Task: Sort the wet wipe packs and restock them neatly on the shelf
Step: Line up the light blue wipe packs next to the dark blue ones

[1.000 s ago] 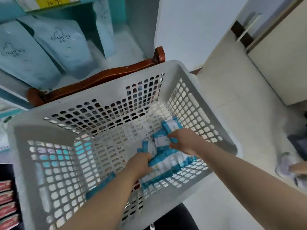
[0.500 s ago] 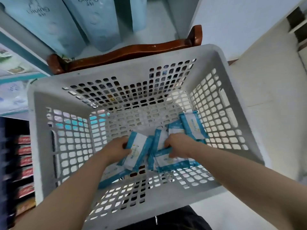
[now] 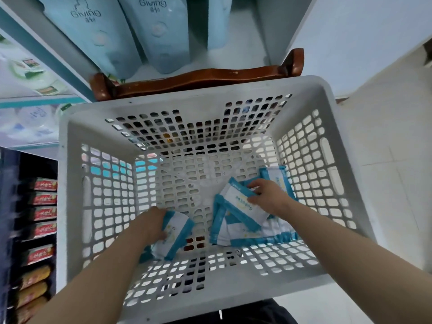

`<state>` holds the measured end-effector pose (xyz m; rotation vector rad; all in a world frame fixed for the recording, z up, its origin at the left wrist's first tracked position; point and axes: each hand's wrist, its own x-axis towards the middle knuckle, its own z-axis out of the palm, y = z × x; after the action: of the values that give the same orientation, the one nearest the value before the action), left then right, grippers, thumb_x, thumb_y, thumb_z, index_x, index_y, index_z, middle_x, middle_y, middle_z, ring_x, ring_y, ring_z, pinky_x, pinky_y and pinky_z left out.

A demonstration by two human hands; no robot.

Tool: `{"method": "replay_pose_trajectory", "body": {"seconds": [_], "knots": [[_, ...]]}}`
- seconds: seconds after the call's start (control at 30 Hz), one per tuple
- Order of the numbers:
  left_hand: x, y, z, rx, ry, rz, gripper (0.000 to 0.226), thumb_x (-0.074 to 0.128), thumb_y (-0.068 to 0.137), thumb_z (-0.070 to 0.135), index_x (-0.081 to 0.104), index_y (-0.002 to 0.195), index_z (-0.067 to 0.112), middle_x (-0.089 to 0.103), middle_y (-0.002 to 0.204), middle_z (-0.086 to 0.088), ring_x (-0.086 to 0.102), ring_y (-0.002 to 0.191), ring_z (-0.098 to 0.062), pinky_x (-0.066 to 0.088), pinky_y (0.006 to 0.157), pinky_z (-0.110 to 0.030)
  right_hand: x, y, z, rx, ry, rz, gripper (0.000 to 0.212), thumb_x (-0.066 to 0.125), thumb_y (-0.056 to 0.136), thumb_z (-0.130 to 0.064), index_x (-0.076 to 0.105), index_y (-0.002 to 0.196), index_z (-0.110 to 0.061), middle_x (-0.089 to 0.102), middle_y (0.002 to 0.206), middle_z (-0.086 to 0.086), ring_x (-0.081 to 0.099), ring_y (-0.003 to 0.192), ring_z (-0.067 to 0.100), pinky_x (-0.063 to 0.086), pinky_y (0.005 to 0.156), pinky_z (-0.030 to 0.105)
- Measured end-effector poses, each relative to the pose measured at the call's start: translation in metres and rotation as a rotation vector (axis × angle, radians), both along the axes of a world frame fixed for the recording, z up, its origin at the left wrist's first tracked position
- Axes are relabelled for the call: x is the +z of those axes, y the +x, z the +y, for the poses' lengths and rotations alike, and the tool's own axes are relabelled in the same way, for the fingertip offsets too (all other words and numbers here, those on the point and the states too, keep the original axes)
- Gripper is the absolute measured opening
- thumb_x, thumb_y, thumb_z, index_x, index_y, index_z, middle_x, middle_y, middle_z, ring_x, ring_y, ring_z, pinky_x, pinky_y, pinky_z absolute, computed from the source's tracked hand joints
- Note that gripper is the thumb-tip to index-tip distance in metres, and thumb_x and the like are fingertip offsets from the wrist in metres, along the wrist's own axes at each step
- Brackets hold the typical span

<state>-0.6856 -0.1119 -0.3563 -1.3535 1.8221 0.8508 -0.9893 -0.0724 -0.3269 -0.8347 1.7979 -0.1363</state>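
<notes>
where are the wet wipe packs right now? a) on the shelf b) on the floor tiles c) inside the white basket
c: the wet wipe packs lie on the bottom of the white basket, where the left hand and right hand hold some.

one head-worn wide-angle view, looking steeply down
from above the white basket (image 3: pixel 210 97), facing forward and down, near enough for its rim to fill most of the frame; shelf (image 3: pixel 53 50) at the top edge.
</notes>
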Motion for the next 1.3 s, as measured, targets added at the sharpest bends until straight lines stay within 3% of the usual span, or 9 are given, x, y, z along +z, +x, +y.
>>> {"method": "replay_pose_trajectory", "body": {"seconds": [0.23,0.4,0.53,0.6,0.67,0.73,0.9,1.0,1.3], "knots": [[0.005,-0.014,-0.002,-0.035,-0.032,0.046,0.052,0.07,0.078,0.028,0.05,0.125,0.024,0.06,0.125,0.003,0.056,0.111,-0.015,0.045,0.086,-0.026,-0.002,-0.025,-0.003,-0.26,-0.076,0.15,0.029,0.048,0.094,-0.005,0.059,0.121,-0.005,0.058,0.095,0.004,0.054,0.075,0.016,0.037,0.048,0.019],[0.012,-0.055,-0.023,0.117,-0.078,0.268,0.044,0.069,0.079,0.021,0.057,0.121,0.019,0.063,0.119,-0.001,0.058,0.108,-0.021,0.045,0.086,-0.029,-0.014,-0.032,-0.001,-0.332,0.01,0.151,0.024,0.047,0.093,-0.004,0.061,0.113,-0.004,0.058,0.084,0.005,0.052,0.064,0.015,0.04,0.049,0.023],[0.009,-0.077,-0.034,0.12,-0.123,0.328,0.033,0.067,0.081,0.019,0.063,0.113,0.014,0.065,0.111,-0.005,0.059,0.101,-0.023,0.047,0.085,-0.034,-0.021,-0.04,-0.002,-0.288,0.017,0.175,0.025,0.048,0.095,-0.007,0.06,0.118,-0.005,0.06,0.097,0.008,0.054,0.068,0.014,0.039,0.048,0.022],[0.004,-0.079,-0.036,0.135,-0.126,0.345,0.03,0.067,0.081,0.02,0.062,0.11,0.014,0.066,0.109,-0.006,0.059,0.097,-0.022,0.047,0.082,-0.033,-0.028,-0.041,-0.002,-0.258,0.041,0.223,0.028,0.05,0.095,-0.012,0.059,0.12,-0.005,0.055,0.12,0.014,0.058,0.086,0.021,0.048,0.06,0.024],[0.002,-0.078,-0.037,0.167,-0.12,0.352,0.03,0.066,0.083,0.02,0.06,0.112,0.014,0.064,0.111,-0.007,0.058,0.098,-0.021,0.045,0.079,-0.03,-0.036,-0.039,-0.002,-0.168,0.112,0.296,0.034,0.051,0.093,-0.022,0.056,0.125,-0.01,0.038,0.141,0.016,0.048,0.118,0.033,0.05,0.091,0.039],[0.0,-0.076,-0.038,0.207,-0.113,0.367,0.038,0.066,0.085,0.021,0.057,0.121,0.015,0.063,0.117,-0.006,0.057,0.103,-0.021,0.042,0.079,-0.027,-0.043,-0.035,-0.001,-0.11,0.156,0.319,0.035,0.052,0.091,-0.027,0.057,0.124,-0.014,0.045,0.136,0.016,0.046,0.121,0.037,0.045,0.099,0.048],[0.004,-0.072,-0.044,0.458,-0.108,0.46,0.033,0.066,0.086,0.014,0.057,0.117,0.007,0.064,0.115,-0.011,0.06,0.099,-0.023,0.047,0.083,-0.031,-0.03,-0.026,-0.01,-0.123,-0.021,0.351,0.019,0.061,0.087,-0.019,0.065,0.086,-0.001,0.058,0.106,0.02,0.06,0.088,0.033,0.054,0.079,0.038],[0.017,-0.071,-0.049,0.64,-0.112,0.504,0.037,0.068,0.083,0.007,0.054,0.117,0.006,0.064,0.113,-0.01,0.059,0.095,-0.021,0.047,0.081,-0.03,-0.015,-0.01,-0.02,-0.148,-0.106,0.252,0.025,0.06,0.087,-0.008,0.062,0.099,0.014,0.065,0.096,0.03,0.064,0.077,0.038,0.052,0.064,0.041],[0.085,-0.041,-0.036,1.193,-0.216,0.775,0.043,0.069,0.078,-0.007,0.059,0.114,0.014,0.068,0.106,-0.003,0.065,0.092,-0.019,0.053,0.076,-0.032,0.077,0.05,-0.049,0.031,-0.433,0.093,0.009,0.063,0.085,-0.014,0.069,0.093,-0.013,0.071,0.092,0.011,0.067,0.083,0.029,0.055,0.073,0.041]]}}
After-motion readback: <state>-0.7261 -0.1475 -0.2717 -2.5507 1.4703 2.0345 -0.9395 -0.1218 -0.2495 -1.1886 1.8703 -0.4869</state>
